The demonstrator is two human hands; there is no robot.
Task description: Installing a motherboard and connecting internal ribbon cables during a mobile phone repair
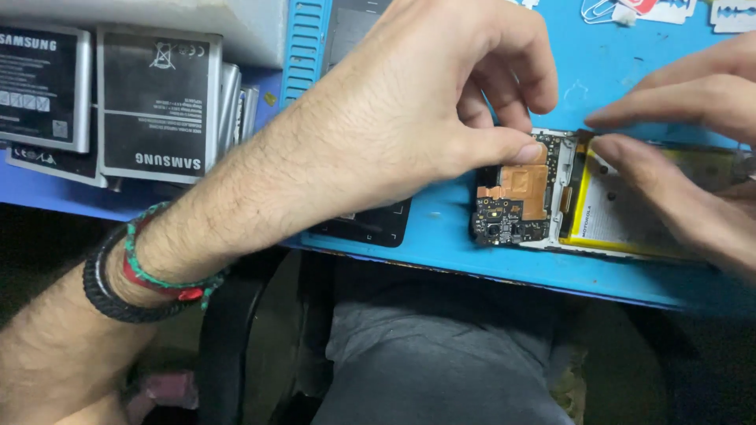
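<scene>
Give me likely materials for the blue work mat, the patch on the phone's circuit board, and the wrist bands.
Blue work mat: looks like matte rubber or silicone, with ribbed moulded slots at its top left. Patch on the circuit board: copper-coloured foil or film, dull sheen, lying flat on the dark board under the left hand. Wrist bands: woven or braided cord, one black, one red and green; the fibre cannot be told.

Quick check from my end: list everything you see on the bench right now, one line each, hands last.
opened phone: one, circuit board exposed, on mat centre-right
phone battery: one, yellow-edged, inside opened phone
loose batteries: several, grey-black, upper left
work mat: one, blue, under phone
dark panel: one, black, under left forearm
wristbands: several, black, red, green, on left wrist
left hand: thumb pressing on board
right hand: fingers resting on battery
</scene>
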